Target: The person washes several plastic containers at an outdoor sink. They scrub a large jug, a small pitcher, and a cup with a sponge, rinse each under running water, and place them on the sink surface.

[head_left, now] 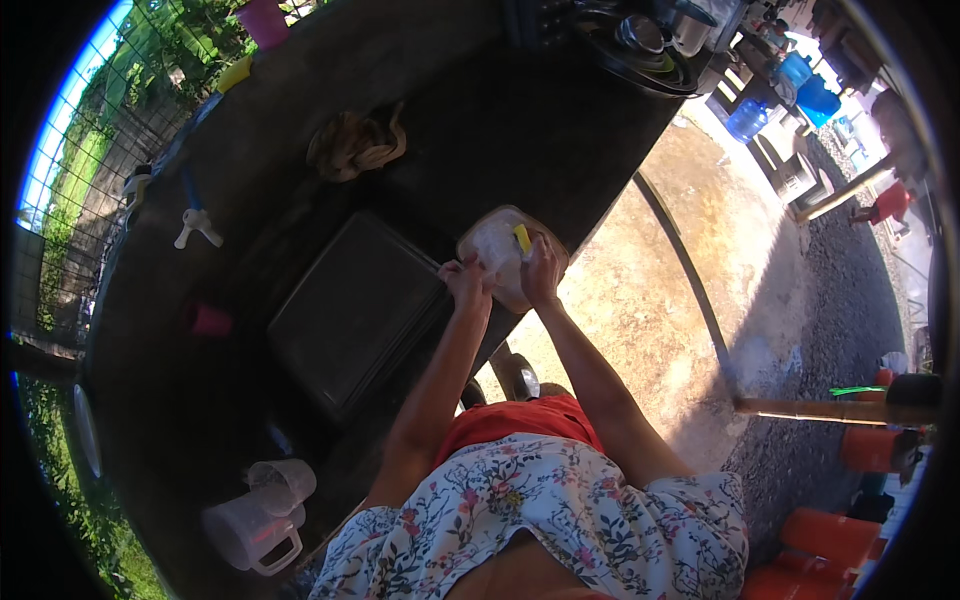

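A squarish, pale translucent plastic container [505, 285] is in front of me by the edge of the dark counter, with whitish suds or film on its inside. My left hand [468, 278] is closed on its near left rim. In my right hand [541, 272] is a yellow sponge [522, 238], pressed to the container's right side; the fingers are bent around it and partly hidden. Left of the container lies a large dark rectangular tray or basin [345, 310], close to my left forearm.
A tap [197, 228] stands at the left, above a pink cup [210, 320]. Clear plastic pitchers [245, 530] sit at the lower left. A brownish crumpled bundle [355, 145] lies on the far counter. Metal pots [645, 40] are stacked at the far right, beyond the counter's edge [620, 190].
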The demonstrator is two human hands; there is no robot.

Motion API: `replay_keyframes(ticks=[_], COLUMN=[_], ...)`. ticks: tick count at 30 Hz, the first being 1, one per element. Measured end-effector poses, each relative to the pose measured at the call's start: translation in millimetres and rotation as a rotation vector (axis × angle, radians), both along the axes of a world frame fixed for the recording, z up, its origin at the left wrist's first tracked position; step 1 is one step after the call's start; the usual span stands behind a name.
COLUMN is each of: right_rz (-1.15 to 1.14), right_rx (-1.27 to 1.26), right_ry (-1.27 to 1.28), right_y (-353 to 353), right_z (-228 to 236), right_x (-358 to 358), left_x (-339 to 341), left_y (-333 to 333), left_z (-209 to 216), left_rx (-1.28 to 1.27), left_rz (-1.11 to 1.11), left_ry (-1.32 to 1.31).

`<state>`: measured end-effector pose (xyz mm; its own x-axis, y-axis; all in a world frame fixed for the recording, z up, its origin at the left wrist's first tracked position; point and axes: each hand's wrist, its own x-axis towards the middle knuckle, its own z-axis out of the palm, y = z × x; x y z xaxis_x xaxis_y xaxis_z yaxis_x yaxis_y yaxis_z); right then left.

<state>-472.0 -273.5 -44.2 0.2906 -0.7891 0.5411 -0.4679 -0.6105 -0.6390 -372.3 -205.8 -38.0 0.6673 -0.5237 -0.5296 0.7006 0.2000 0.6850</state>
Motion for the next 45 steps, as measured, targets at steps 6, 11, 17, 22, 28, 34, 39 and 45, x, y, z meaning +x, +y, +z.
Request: replay_keyframes(ticks=[6, 11, 17, 22, 28, 34, 39, 45], right_rz=[-0.133, -0.174, 0.078, 0.488, 0.867, 0.658, 0.724, 0.671], right_rx=[-0.042, 0.543, 1.486, 1.859, 1.658, 1.12, 0.683, 1.183], right_ry=[-0.14, -0.555, -1.096, -1.177, -1.18, -0.732, -0.762, -0.997], right_y=[9.5, 19.9, 18.0, 11.5, -18.9, -40.3, -33.7, -38.5], right_z=[9.5, 9.1, -18.4, -32.5, -18.2, -43.0, -73.3, -38.0], right_x=[1.3, 14.8, 21.0, -16.6, -48.7, -30.5, -22.8, -43.6], left_x=[-7.1, -13.2, -9.6, 22.3, 38.7, 28.4, 14.3, 15.5], left_y=[-1.6, -11.8, -34.6, -20.9, -13.7, -38.4, -24.5, -1.3], left_z=[-11.0, -27.6, -63.9, -67.8, -20.9, 11.3, 17.9, 4.5], left_rx=[-0.062, -0.091, 0.041, -0.073, 0.032, 0.171, -0.017, -0.409], left_rz=[0.077, 0.127, 0.225, -0.076, -0.225, -0.13, -0.408, -0.667], left_ry=[0.064, 0.153, 0.11, 0.113, -0.45, -1.048, 0.436, 0.329])
